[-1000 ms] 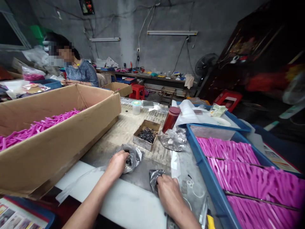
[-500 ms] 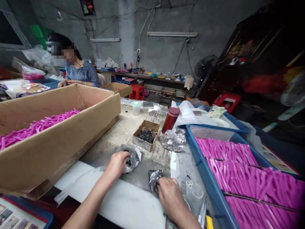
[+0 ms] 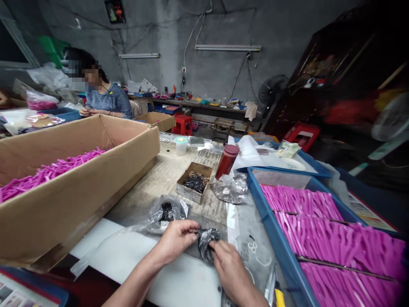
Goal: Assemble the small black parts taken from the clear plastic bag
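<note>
My right hand (image 3: 230, 265) is closed on a small crumpled plastic bag (image 3: 208, 244), silvery-grey with a dark inside. At the left edge of this bag, my left hand (image 3: 179, 239) has thumb and fingertips pinched together. Whether they grip the rim or a tiny dark piece is too small to tell. Just behind my left hand lies an open clear plastic bag (image 3: 166, 212) with small black pieces in it. Farther back stands a shallow cardboard box (image 3: 188, 192) holding many small black parts.
A large cardboard carton (image 3: 79, 187) of pink strips fills the left. On the right, a blue tray (image 3: 271, 238) holds rows of pink pieces. A dark red canister (image 3: 226, 162) stands beside a crumpled bag (image 3: 230, 189). A yellow-handled tool (image 3: 280, 297) lies near my right arm. Another person (image 3: 108, 102) sits back left.
My left hand has come out of the clear bag of black pieces and moved right, to the small bag. My right hand keeps hold of that bag in about the same place.
</note>
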A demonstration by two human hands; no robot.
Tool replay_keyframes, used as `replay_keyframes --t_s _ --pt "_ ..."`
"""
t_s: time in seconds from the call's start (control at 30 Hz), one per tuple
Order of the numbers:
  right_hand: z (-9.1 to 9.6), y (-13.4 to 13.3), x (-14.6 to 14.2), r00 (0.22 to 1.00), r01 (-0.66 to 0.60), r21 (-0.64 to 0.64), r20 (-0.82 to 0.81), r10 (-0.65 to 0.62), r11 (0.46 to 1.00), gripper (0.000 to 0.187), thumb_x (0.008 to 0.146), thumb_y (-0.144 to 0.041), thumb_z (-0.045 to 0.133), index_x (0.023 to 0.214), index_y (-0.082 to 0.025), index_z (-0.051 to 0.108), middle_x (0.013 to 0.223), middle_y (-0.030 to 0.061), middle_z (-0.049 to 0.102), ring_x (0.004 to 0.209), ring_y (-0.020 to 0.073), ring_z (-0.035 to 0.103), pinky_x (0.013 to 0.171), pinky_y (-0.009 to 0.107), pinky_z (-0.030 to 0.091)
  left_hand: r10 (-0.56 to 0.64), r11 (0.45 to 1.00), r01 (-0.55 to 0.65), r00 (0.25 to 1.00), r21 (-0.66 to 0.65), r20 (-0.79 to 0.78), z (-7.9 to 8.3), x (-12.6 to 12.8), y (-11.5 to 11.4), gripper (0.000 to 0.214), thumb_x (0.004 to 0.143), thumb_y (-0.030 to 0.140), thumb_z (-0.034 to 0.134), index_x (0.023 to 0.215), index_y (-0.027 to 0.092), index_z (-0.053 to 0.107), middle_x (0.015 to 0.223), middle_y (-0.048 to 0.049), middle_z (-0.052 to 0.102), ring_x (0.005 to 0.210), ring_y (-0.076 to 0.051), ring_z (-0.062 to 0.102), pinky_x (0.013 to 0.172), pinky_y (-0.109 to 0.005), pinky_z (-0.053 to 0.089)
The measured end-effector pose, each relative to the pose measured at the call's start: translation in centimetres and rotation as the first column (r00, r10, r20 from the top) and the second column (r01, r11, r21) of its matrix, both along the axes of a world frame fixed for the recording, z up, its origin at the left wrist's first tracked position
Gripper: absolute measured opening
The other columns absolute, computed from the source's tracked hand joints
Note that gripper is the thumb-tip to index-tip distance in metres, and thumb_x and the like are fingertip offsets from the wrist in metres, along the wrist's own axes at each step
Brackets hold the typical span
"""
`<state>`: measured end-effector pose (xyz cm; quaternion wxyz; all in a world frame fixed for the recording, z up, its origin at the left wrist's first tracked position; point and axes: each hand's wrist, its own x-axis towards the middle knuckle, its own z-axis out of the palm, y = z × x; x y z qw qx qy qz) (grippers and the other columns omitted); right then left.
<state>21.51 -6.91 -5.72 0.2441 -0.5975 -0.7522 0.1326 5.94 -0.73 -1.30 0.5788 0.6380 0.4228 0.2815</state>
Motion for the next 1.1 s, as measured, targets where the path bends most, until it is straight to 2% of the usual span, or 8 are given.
replay_keyframes --t_s 0.17,0.33,0.4,0.5,0.57,0.63,0.93,1.1 --pt "0.1 -0.2 0.2 0.997 0.028 -0.028 -0.076 -0.030 0.999 0.029 0.069 -0.004 0.036 0.080 -0.018 0.059 0.074 0.0060 0.059 0.073 0.0185 0.052 0.067 0.029 0.041 -0.012 0.999 0.011 0.999 -0.052 -0.033 -0.1 0.7 -0.5 0.012 0.059 0.015 0.051 0.065 0.010 0.060 0.050 0.0033 0.051 0.050 -0.008 0.043 0.049 -0.017 0.034" --pt "0.6 -0.4 0.4 0.932 0.111 -0.101 -0.335 -0.139 0.989 0.018 0.072 -0.014 0.039 0.076 -0.018 0.056 0.072 0.0042 0.059 0.070 0.0179 0.053 0.063 0.027 0.041 -0.003 0.999 -0.001 0.996 -0.050 -0.088 -1.4 1.2 -0.6 0.012 0.058 0.011 0.047 0.063 0.011 0.059 0.045 0.0053 0.045 0.043 -0.007 0.040 0.044 -0.017 0.032" --pt "0.8 -0.4 0.4 0.836 0.133 -0.190 -0.506 -0.213 0.973 0.013 0.073 -0.020 0.042 0.074 -0.018 0.054 0.067 0.0019 0.058 0.064 0.0168 0.053 0.058 0.025 0.041 -0.009 0.999 0.003 0.994 -0.051 -0.104 -1.6 1.4 -0.7 0.012 0.058 0.010 0.046 0.061 0.011 0.057 0.044 0.0054 0.045 0.043 -0.007 0.041 0.043 -0.016 0.032" --pt "1.0 -0.5 0.0 0.576 0.107 -0.296 -0.760 -0.302 0.949 0.010 0.069 -0.027 0.049 0.070 -0.017 0.053 0.061 -0.0003 0.055 0.058 0.0150 0.051 0.053 0.023 0.040 -0.011 1.000 0.007 0.990 -0.026 -0.140 -1.6 1.6 -1.0 0.012 0.058 0.010 0.045 0.059 0.011 0.057 0.044 0.0053 0.045 0.042 -0.007 0.041 0.043 -0.016 0.031" --pt "1.2 -0.4 -0.3 0.409 0.077 -0.331 -0.850 -0.332 0.941 0.012 0.065 -0.028 0.054 0.067 -0.016 0.053 0.059 -0.0011 0.054 0.056 0.0138 0.049 0.053 0.023 0.040 -0.012 1.000 0.014 0.985 0.011 -0.174 -1.5 1.7 -1.2 0.012 0.058 0.010 0.045 0.058 0.012 0.057 0.044 0.0053 0.045 0.043 -0.007 0.041 0.043 -0.016 0.031" --pt "1.3 -0.5 -0.8 0.303 0.062 -0.356 -0.884 -0.357 0.932 0.014 0.063 -0.029 0.057 0.065 -0.016 0.053 0.055 -0.0022 0.052 0.052 0.0124 0.048 0.050 0.022 0.039 -0.013 0.998 0.024 0.978 0.050 -0.209 -1.3 1.8 -1.4 0.012 0.059 0.011 0.045 0.057 0.013 0.057 0.044 0.0052 0.046 0.043 -0.008 0.041 0.043 -0.016 0.032" --pt "1.0 -0.8 -1.8 0.093 0.039 -0.353 -0.930 -0.355 0.935 0.014 0.062 -0.029 0.059 0.060 -0.016 0.053 0.047 -0.0067 0.047 0.044 0.0076 0.040 0.044 0.017 0.033 0.019 0.974 0.054 0.949 0.219 -0.316 -1.1 2.2 -1.9 0.010 0.060 0.014 0.050 0.054 0.014 0.057 0.045 0.0050 0.050 0.045 -0.008 0.043 0.044 -0.015 0.030" --pt "0.6 -0.9 -2.0 0.098 0.067 -0.348 -0.930 -0.353 0.935 0.013 0.064 -0.027 0.058 0.063 -0.015 0.054 0.050 -0.0052 0.047 0.047 0.0085 0.040 0.045 0.019 0.033 -0.008 0.943 0.125 0.935 0.308 -0.354 -0.6 2.2 -2.1 0.012 0.063 0.014 0.048 0.058 0.016 0.058 0.053 0.0032 0.056 0.052 -0.009 0.048 0.049 -0.015 0.033"
